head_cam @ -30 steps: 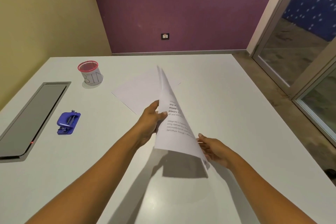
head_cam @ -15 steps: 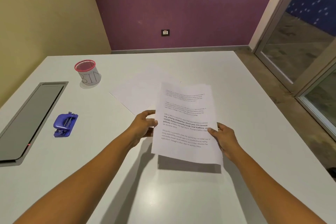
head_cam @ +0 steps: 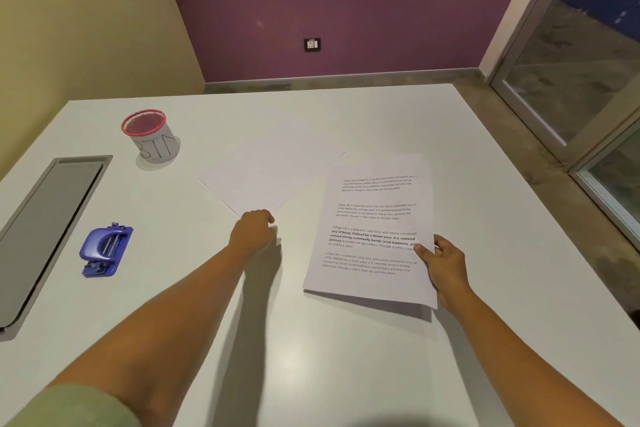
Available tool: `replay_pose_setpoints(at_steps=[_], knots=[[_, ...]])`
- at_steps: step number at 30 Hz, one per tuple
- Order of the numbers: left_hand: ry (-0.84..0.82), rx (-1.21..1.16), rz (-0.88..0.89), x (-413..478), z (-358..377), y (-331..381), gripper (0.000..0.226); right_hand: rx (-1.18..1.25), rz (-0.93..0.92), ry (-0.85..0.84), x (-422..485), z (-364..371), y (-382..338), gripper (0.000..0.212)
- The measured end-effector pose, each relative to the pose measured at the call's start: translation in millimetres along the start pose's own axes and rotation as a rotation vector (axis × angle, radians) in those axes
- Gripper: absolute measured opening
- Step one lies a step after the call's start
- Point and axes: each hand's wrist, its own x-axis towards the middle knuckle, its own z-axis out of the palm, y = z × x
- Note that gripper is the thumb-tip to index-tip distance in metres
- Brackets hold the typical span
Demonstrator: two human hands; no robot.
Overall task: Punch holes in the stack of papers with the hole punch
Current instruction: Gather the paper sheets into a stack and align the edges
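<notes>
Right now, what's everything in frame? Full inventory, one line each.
printed papers: one bundle, white with black text, held just off the table's right half
blank sheets: count unclear, white, flat at table centre
hole punch: one, blue, on the table at left
mesh cup: one, red rim, white "BIN" label, table's far left
panel: one, grey, set in the table's left edge
table: one, white
wall socket: one, dark, purple far wall
glass door: one, pale frame, right
sleeve: one, green, left arm
left grip: bare hand, fingers curled at the blank sheets' near corner; hold unclear
right grip: bare hand, pinches the printed papers' right edge
</notes>
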Motion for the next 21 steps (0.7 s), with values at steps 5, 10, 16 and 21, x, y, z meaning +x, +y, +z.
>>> replay_pose_setpoints(at_steps=[5,10,16,21], knots=[[0.057,0.231,0.080,27.4,14.9,-8.6,0.030,0.008,0.029,0.011,11.3,5.3,2.5,0.029],[-0.004,0.386,0.061,45.3,18.9,-15.1,0.057,0.004,0.027,0.001,15.7,12.0,3.2,0.019],[0.057,0.473,0.015,49.2,18.3,-20.2,0.041,0.002,0.025,-0.001,20.1,20.3,1.2,0.016],[0.117,0.447,0.027,50.0,15.3,-18.0,0.038,-0.003,0.028,-0.003,21.3,23.5,2.0,0.015]])
